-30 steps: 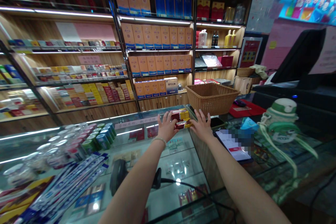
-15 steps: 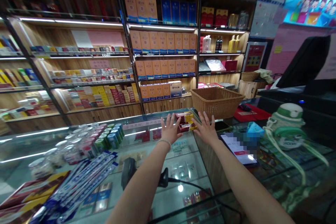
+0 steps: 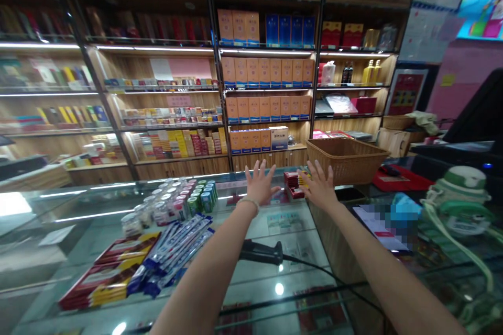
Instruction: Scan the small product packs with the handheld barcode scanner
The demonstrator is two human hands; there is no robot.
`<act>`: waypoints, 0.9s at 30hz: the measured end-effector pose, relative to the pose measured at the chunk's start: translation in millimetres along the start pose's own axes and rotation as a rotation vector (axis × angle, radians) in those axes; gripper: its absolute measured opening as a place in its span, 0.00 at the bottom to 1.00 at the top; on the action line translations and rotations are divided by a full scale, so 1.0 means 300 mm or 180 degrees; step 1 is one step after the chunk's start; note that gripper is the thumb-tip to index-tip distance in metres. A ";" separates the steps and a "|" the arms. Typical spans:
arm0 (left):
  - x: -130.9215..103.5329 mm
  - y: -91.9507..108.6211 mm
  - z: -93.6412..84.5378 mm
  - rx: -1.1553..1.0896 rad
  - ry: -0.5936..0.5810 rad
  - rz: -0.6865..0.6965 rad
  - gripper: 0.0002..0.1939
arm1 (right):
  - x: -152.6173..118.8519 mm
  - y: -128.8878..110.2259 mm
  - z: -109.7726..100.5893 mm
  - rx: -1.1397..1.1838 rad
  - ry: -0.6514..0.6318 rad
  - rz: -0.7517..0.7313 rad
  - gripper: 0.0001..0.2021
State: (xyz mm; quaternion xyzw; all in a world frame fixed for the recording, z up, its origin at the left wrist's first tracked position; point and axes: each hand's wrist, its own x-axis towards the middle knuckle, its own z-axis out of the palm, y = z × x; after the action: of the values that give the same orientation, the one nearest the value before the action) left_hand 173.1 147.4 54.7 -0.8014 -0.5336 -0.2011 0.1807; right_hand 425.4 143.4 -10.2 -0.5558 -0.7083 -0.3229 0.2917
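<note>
My left hand [image 3: 260,183] stretches out over the glass counter [image 3: 251,298], open, with its fingers spread and nothing in it. A beaded band circles that wrist. My right hand [image 3: 320,184] is open too, fingers apart, at the right side of a small stack of red and yellow packets [image 3: 291,184]. It partly covers the stack; I cannot tell whether it touches. Between the left hand and the stack there is a gap. Below my left hand lies a black handheld scanner [image 3: 261,251] with a cable, its head hidden behind my left forearm.
Left on the counter are blue-and-white long packets [image 3: 176,254], red-and-yellow packs [image 3: 113,267] and rows of small tubs [image 3: 165,204]. To the right are a wicker basket [image 3: 348,165], a phone [image 3: 369,225] and a green-and-white bottle [image 3: 461,201]. Stocked shelves [image 3: 271,91] stand behind.
The view has turned left, so the counter goods and shelves sit further right in the picture. My left hand is further from the packet stack. Both hands remain open.
</note>
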 end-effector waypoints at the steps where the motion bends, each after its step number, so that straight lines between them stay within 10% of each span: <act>1: -0.009 -0.019 -0.015 -0.0008 0.0011 -0.0012 0.41 | 0.021 -0.032 -0.016 0.0035 0.0023 -0.0024 0.29; 10: -0.141 -0.210 -0.147 0.0162 0.0202 0.0105 0.34 | 0.126 -0.315 -0.122 0.0440 -0.0185 -0.0287 0.28; 27: -0.432 -0.393 -0.329 0.0217 0.0583 -0.0204 0.26 | 0.083 -0.607 -0.306 0.0680 -0.0128 -0.0173 0.22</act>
State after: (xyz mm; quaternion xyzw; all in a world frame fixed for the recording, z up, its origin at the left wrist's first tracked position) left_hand 5.6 39.5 81.0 -0.7556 -0.5467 -0.2609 0.2494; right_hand 247.4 54.7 41.8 -0.5085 -0.7592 -0.2421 0.3262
